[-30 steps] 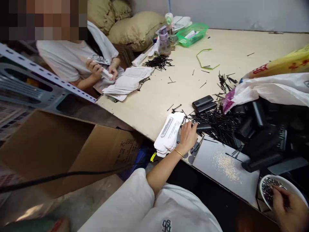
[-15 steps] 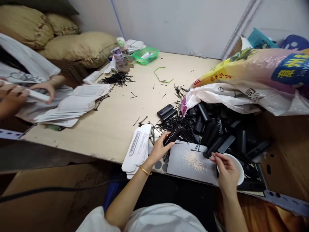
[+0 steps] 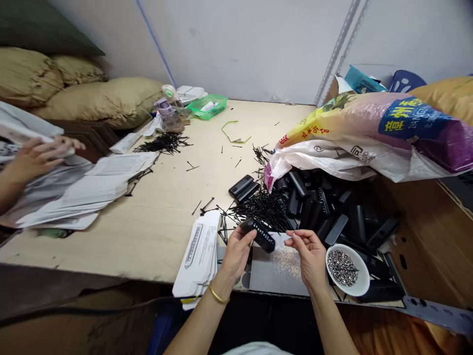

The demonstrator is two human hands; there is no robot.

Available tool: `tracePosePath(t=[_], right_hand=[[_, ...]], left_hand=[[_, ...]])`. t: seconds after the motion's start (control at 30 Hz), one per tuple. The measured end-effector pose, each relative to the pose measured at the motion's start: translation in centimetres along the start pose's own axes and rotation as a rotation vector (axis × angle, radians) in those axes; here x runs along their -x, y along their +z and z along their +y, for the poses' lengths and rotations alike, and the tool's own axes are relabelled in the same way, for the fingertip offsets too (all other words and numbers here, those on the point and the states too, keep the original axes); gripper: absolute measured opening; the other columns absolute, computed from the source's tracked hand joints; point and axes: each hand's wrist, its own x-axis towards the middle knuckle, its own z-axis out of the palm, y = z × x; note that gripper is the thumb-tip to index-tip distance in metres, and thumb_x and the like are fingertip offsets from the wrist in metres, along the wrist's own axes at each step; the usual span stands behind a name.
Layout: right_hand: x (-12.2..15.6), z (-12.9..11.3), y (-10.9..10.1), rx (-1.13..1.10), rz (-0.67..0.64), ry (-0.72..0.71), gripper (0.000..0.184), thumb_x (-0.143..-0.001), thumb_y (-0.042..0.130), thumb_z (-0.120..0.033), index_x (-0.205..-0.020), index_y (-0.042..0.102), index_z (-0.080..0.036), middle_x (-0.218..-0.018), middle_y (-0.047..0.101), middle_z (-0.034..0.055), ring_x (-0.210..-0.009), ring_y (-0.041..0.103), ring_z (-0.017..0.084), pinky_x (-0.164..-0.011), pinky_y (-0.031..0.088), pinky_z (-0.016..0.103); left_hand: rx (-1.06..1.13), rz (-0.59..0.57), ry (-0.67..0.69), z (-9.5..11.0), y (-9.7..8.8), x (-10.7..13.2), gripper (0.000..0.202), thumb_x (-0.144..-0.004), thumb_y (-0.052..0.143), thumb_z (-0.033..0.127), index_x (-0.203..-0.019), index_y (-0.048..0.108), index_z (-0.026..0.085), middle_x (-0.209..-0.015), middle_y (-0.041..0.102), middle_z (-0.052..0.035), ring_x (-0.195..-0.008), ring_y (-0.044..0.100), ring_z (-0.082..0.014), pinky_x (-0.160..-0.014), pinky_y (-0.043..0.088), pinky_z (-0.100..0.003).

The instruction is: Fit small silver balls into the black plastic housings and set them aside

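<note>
My left hand [image 3: 236, 251] grips a small black plastic case [image 3: 258, 234] and holds it just above the table's near edge. My right hand [image 3: 308, 254] is right beside the case, fingers pinched on something too small to make out. A white bowl of small metal pieces [image 3: 345, 268] stands at my right hand. Under my hands lies a grey sheet [image 3: 275, 268] with pale grit on it. Behind the case spreads a heap of thin black pins [image 3: 264, 209].
A pile of black cases [image 3: 332, 212] spills from a big printed sack [image 3: 373, 133] on the right. White printed cards [image 3: 199, 254] lie stacked left of my hand. Another person's hand [image 3: 35, 158] works over paper cards [image 3: 92, 190] at far left. A green basket [image 3: 209, 106] stands at the back.
The view has swung right and centred on the table. My left hand lifted the black case off the pin heap. My right hand left the bowl and came up to the case.
</note>
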Motion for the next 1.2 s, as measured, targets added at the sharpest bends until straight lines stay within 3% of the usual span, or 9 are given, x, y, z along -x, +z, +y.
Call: tracePosePath(t=[0.13,0.2,0.37,0.57,0.77,0.9,1.0,1.2], right_hand=[[0.3,0.7,-0.1,-0.038,0.004,0.022,0.046,-0.069,0.079,-0.046,-0.088,0.059,-0.009,-0.089,0.063,0.0107,-0.069,0.061,0.012,-0.069,0.054,0.024],[0.6,1.4,-0.3,-0.048,-0.007,0.022,0.044,-0.069,0.079,-0.044,-0.088,0.061,-0.009,-0.088,0.062,0.0086,-0.069,0.061,0.01,-0.07,0.053,0.022],[1.6,3.0,-0.6,0.017,0.016,-0.033,0.04,-0.072,0.076,-0.043,-0.088,0.062,-0.009,-0.083,0.06,0.0065,-0.069,0.059,0.009,-0.067,0.05,0.02],[2.8,3.7,-0.3,0.237,0.043,-0.218,0.033,-0.083,0.066,-0.042,-0.087,0.063,-0.009,-0.083,0.061,0.0082,-0.074,0.059,0.011,-0.067,0.051,0.02],[2.8,4.0,-0.5,0.296,-0.028,-0.325,0.023,-0.089,0.06,-0.034,-0.093,0.063,-0.011,-0.086,0.06,0.0061,-0.078,0.06,0.01,-0.071,0.051,0.018],[2.5,3.8,-1.2,0.451,-0.083,-0.404,0.019,-0.092,0.055,-0.029,-0.096,0.066,-0.014,-0.091,0.062,0.0059,-0.083,0.06,0.01,-0.075,0.05,0.018],[2.4,3.7,-1.7,0.478,-0.094,-0.398,0.018,-0.093,0.053,-0.028,-0.094,0.065,-0.014,-0.087,0.062,0.0051,-0.077,0.061,0.009,-0.072,0.051,0.017],[2.3,3.6,-1.8,0.36,-0.104,-0.226,0.028,-0.094,0.053,-0.039,-0.097,0.056,-0.012,-0.098,0.064,0.0107,-0.078,0.066,0.012,-0.069,0.055,0.02]], left_hand=[[0.37,0.099,-0.191,-0.4,1.8,0.4,0.013,-0.089,0.058,0.021,-0.099,0.061,0.013,-0.098,0.068,-0.0053,-0.091,0.065,-0.0193,-0.082,0.052,-0.035],[0.425,0.135,-0.214,-0.6,2.3,0.5,0.018,-0.096,0.045,0.019,-0.101,0.061,0.012,-0.1,0.068,-0.0054,-0.091,0.066,-0.0191,-0.081,0.053,-0.035],[0.431,0.176,-0.221,-1.5,2.7,0.8,0.02,-0.096,0.044,0.017,-0.105,0.06,0.01,-0.101,0.067,-0.0068,-0.091,0.065,-0.0168,-0.082,0.053,-0.032],[0.414,0.187,-0.207,-1.7,3.3,1.3,0.021,-0.097,0.041,0.019,-0.105,0.058,0.009,-0.1,0.067,-0.0066,-0.089,0.065,-0.0154,-0.084,0.053,-0.031],[0.403,0.183,-0.193,-1.7,3.4,1.4,0.021,-0.097,0.041,0.018,-0.106,0.058,0.009,-0.1,0.067,-0.0064,-0.089,0.066,-0.0156,-0.082,0.054,-0.03],[0.401,0.189,-0.186,-1.9,3.2,1.3,0.021,-0.097,0.042,0.018,-0.106,0.058,0.008,-0.099,0.067,-0.0071,-0.089,0.065,-0.0155,-0.082,0.054,-0.03],[0.394,0.197,-0.168,-2.1,2.9,1.2,0.022,-0.096,0.043,0.018,-0.108,0.058,0.008,-0.1,0.067,-0.0085,-0.09,0.065,-0.0156,-0.084,0.054,-0.031],[0.408,0.194,-0.139,-2.1,2.3,0.8,0.021,-0.096,0.044,0.018,-0.106,0.059,0.008,-0.103,0.067,-0.0094,-0.093,0.065,-0.0159,-0.087,0.053,-0.031]])
